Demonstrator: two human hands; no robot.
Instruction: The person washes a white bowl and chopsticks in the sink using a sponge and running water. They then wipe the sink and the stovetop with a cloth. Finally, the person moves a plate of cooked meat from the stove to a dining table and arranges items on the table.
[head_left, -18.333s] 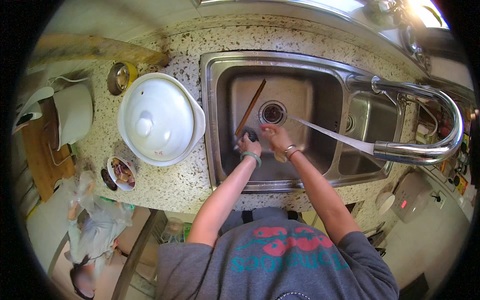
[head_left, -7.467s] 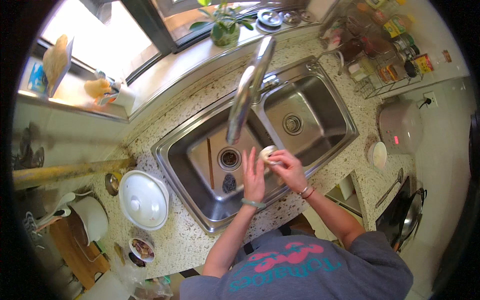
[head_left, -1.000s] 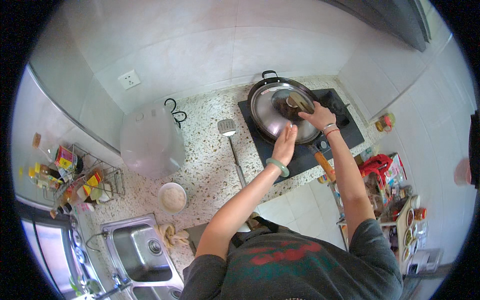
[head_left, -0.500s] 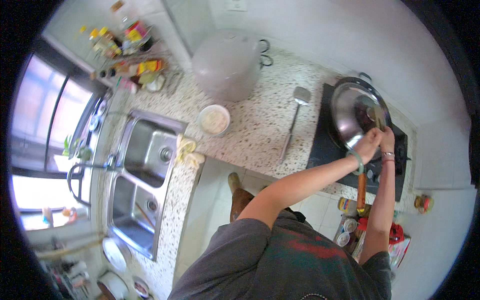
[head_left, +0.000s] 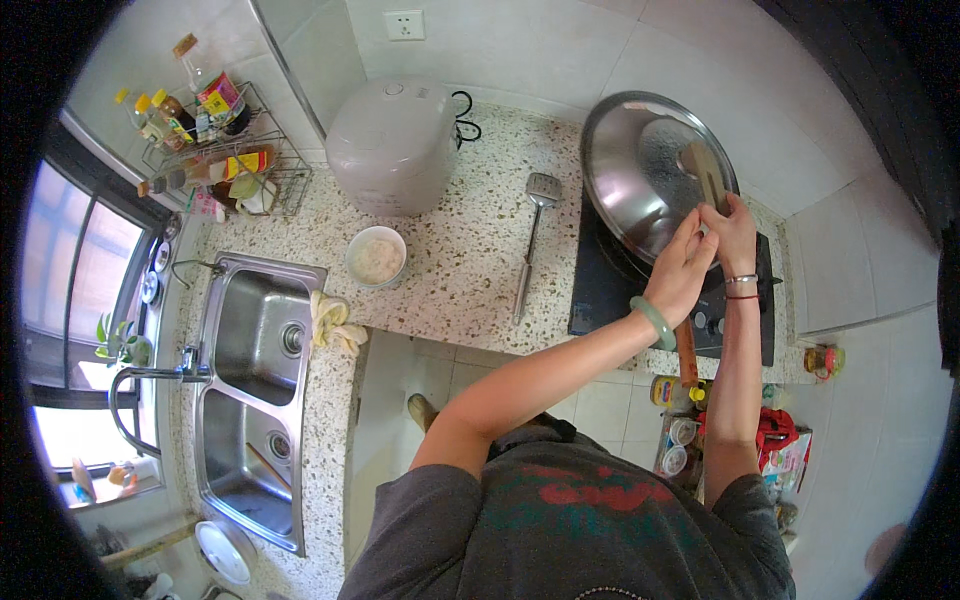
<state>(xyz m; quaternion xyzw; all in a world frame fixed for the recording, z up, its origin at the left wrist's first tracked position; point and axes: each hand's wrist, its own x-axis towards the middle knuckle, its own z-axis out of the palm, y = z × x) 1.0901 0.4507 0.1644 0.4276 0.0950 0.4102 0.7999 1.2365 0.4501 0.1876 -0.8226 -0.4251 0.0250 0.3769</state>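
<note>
A domed steel wok lid (head_left: 635,170) with a tall upright handle (head_left: 704,172) is tilted above the wok, whose dark rim (head_left: 618,252) shows below it. My right hand (head_left: 735,235) is closed round the lower part of the lid's handle. Close beside it is my left hand (head_left: 683,270), fingers stretched toward the lid and the right hand; whether it touches the lid I cannot tell. The wok's wooden handle (head_left: 686,355) points toward me, under my left wrist. Most of the wok is hidden by the lid and my hands.
The wok is on a black gas hob (head_left: 597,290). To the left lie a slotted spatula (head_left: 530,245), a white bowl of pale food (head_left: 377,256) and a grey rice cooker (head_left: 392,150). Farther left are a double sink (head_left: 255,335), a yellow cloth (head_left: 335,325) and a bottle rack (head_left: 235,165).
The lid has risen off the wok and tilted, looking larger and closer. My right hand has gone up with it, and my left hand's fingers have straightened. The view has shifted right.
</note>
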